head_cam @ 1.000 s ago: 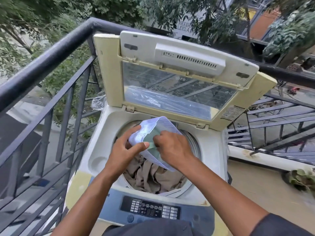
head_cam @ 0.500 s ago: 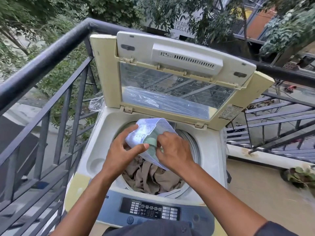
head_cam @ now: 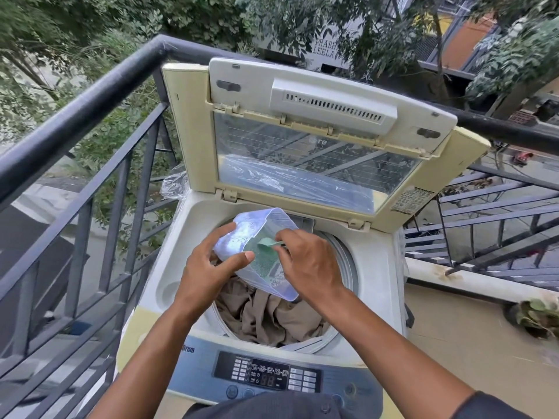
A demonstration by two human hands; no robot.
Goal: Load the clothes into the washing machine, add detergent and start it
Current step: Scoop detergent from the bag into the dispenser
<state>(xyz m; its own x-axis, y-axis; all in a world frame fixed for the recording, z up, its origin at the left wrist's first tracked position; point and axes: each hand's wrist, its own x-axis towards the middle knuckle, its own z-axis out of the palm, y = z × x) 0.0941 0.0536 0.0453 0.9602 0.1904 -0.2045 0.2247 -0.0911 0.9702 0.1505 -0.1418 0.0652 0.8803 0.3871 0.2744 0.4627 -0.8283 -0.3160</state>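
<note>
A top-loading washing machine [head_cam: 378, 267] stands with its lid [head_cam: 317, 140] folded up. Beige clothes [head_cam: 269, 316] fill the drum. Over the drum my left hand [head_cam: 208, 267] grips a clear plastic detergent container [head_cam: 242, 237] by its left side, thumb on the near rim. The container holds green powder. My right hand [head_cam: 308, 261] reaches into it and pinches a small green scoop [head_cam: 267, 242] just above the powder. The control panel [head_cam: 269, 376] at the front shows a lit display.
A black metal railing [head_cam: 90, 95] runs along the left and behind the machine. Crumpled clear plastic [head_cam: 175, 182] sits at the machine's back left corner. A balcony floor [head_cam: 453, 343] and a potted plant [head_cam: 538, 319] lie to the right.
My right hand has drawn the green scoop up inside the container, so it now shows between the fingers. The left hand keeps hold of the container; the view shifted slightly.
</note>
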